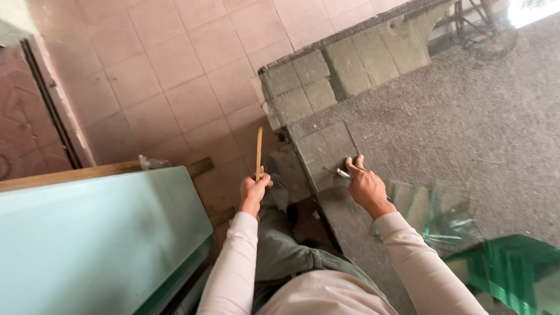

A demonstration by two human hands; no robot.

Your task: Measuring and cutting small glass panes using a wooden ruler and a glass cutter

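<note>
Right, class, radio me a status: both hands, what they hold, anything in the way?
Left hand gripping upright wooden stick. Right hand pressing small metal-tipped tool on glass sheet. Stacked glass panes beside left arm.

Pale pink long sleeves (233, 262), ribbed cuffs, grey-green trousers (280, 251).

Left grip (254, 191) fisted, right grip (364, 185) pinched.

Pink tiled floor (175, 76) fills the upper left of the frame; a pale green glass sheet (87, 245) on a wooden strip (70, 174) lies at lower left below me, and stacked green glass pieces (507, 268) sit at lower right on grey carpet (466, 116)
</note>
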